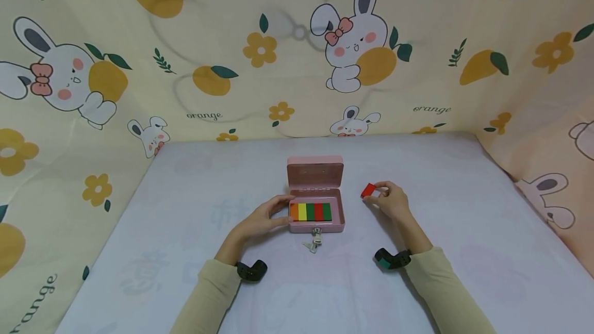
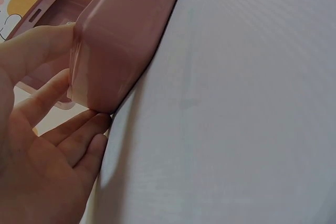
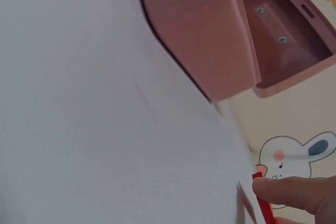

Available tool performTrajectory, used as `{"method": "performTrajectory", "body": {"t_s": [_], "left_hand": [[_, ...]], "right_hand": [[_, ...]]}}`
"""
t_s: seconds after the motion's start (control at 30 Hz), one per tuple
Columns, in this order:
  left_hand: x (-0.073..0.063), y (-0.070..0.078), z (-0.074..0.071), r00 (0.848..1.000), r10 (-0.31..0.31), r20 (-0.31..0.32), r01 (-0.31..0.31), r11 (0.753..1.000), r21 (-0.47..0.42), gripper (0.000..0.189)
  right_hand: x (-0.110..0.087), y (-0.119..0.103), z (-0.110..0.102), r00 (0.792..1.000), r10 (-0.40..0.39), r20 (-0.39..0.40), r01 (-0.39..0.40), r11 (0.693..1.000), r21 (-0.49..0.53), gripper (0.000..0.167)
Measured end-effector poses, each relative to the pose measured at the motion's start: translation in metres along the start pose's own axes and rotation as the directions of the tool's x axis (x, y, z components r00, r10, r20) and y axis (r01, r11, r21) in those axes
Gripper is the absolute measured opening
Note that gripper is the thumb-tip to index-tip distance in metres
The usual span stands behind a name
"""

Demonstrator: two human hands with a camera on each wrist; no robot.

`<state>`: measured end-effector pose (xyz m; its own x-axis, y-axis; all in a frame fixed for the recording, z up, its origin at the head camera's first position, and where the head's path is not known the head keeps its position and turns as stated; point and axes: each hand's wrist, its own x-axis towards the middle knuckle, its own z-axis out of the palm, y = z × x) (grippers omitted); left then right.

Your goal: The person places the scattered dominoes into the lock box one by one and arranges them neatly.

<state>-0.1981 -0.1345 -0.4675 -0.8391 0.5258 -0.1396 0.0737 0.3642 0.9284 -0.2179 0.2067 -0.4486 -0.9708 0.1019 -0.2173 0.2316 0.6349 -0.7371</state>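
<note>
A pink metal cash box (image 1: 340, 218) stands with its lid (image 1: 315, 173) raised at the back. Inside it, several coloured blocks (image 1: 310, 212) lie side by side in a row: orange, yellow, green, red and green. My left hand (image 1: 260, 219) holds the box at its left side, thumb and fingers at the rim; in the left wrist view the lower fingers (image 2: 84, 137) bend against the outer wall near the base. To the right of the box, my right hand (image 1: 392, 201) pinches a red block (image 1: 368, 190) between thumb and fingertips.
Keys and a lock (image 1: 316, 238) hang at the box's front. A white cloth covers the table (image 1: 162, 210). Behind and along the sides rises a printed curtain (image 1: 287, 81) with rabbits and oranges. Each wrist carries a small black camera (image 1: 252, 270).
</note>
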Motion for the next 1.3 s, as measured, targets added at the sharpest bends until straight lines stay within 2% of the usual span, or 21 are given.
{"method": "performTrajectory", "body": {"t_s": [0.23,0.57,0.9,1.2,1.3], "left_hand": [[-0.001,0.002,0.001,1.0,-0.013,0.003,0.013,1.0,-0.015,0.059],[-0.002,0.004,0.0,1.0,0.014,0.009,-0.014,1.0,0.001,0.058],[-0.002,0.003,0.0,1.0,-0.01,-0.003,0.01,1.0,0.0,0.059],[-0.002,0.003,0.0,1.0,-0.004,0.005,0.004,1.0,-0.001,0.059],[-0.002,0.003,0.0,1.0,0.0,0.005,0.0,1.0,0.0,0.059]], "right_hand": [[-0.005,-0.001,0.0,0.999,-0.017,0.032,0.017,1.0,-0.007,0.056],[-0.008,-0.003,0.0,0.998,-0.029,0.052,0.03,0.999,-0.021,0.056],[-0.014,-0.012,0.002,0.995,-0.084,0.059,0.083,0.996,0.021,0.055],[-0.017,-0.017,0.002,0.995,-0.08,0.06,0.077,0.996,0.038,0.053],[-0.018,-0.018,0.002,0.993,-0.103,0.061,0.1,0.994,0.048,0.053]]}}
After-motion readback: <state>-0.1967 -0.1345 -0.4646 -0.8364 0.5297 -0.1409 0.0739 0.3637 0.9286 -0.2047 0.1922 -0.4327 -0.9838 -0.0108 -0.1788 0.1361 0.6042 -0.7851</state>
